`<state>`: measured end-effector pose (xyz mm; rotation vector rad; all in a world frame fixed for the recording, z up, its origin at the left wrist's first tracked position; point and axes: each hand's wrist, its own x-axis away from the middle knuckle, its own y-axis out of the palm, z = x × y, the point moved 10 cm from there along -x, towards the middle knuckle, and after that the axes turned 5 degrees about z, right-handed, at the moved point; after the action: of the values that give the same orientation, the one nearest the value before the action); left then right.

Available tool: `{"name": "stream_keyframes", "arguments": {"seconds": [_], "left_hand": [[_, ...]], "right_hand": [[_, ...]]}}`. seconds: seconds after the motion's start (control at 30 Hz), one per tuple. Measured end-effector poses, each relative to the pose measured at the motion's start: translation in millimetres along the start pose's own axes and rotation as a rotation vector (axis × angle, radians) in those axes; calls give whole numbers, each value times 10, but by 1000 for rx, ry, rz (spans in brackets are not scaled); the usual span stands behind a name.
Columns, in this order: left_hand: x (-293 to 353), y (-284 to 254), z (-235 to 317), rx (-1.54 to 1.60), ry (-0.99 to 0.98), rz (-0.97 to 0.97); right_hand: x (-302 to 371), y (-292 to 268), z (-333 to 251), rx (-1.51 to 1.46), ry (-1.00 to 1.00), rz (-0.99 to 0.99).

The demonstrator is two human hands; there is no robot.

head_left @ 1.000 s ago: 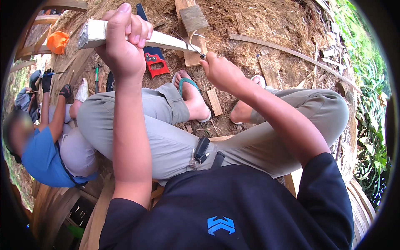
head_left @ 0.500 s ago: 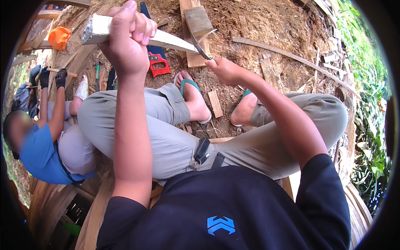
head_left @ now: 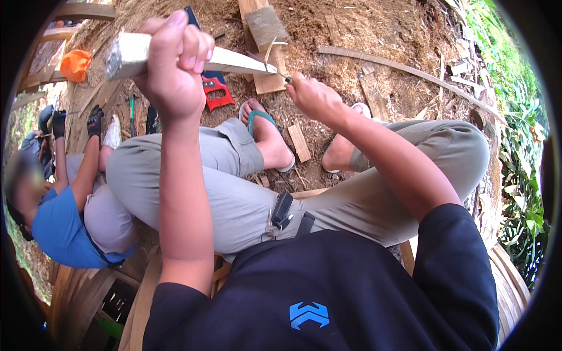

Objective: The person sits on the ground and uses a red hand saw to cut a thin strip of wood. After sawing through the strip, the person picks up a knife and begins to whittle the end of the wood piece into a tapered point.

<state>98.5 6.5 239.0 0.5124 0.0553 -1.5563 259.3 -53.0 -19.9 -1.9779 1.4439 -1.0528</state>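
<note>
My left hand (head_left: 178, 70) is raised at the upper left, its fingers wrapped round a long pale squared wooden stick (head_left: 237, 61). The stick's thick end (head_left: 123, 54) sticks out left of my fist, and it narrows toward the right. At that narrow end my right hand (head_left: 315, 98) is closed on the handle of a knife (head_left: 287, 79); its blade is seen nearly edge-on and most of it cannot be made out. A thin curled shaving (head_left: 268, 51) stands up by the stick's tip, in front of a wooden block (head_left: 266, 28) on a plank (head_left: 271, 81).
Beyond my left knee lies a handsaw with a red handle (head_left: 218, 93). A green-handled tool (head_left: 132, 114) and an orange bag or cloth (head_left: 75, 65) are further left. A co-worker in a blue shirt (head_left: 67, 225) sits close on my left. A long wood strip (head_left: 404, 73) crosses the ground.
The knife blade, seen curving up over the stick before, has turned nearly edge-on at the tip. A shaving now stands higher there. The stick has shifted slightly left; the co-worker's hands have dropped a little.
</note>
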Motion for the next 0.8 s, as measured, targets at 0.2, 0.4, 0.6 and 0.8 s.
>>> {"name": "stream_keyframes", "arguments": {"seconds": [0.2,0.4,0.6,0.8], "left_hand": [[-41,-20,19,-22,-41,-39],[-24,-30,5,-92,-44,-32],[-47,-41,51,-75,-28,-34],[-111,-107,29,-83,-22,14]], "right_hand": [[80,128,-37,-387,295,-506],[156,-236,-392,-80,-38,86],[284,-247,-468,-97,-49,119],[20,110,13,28,70,20]]}}
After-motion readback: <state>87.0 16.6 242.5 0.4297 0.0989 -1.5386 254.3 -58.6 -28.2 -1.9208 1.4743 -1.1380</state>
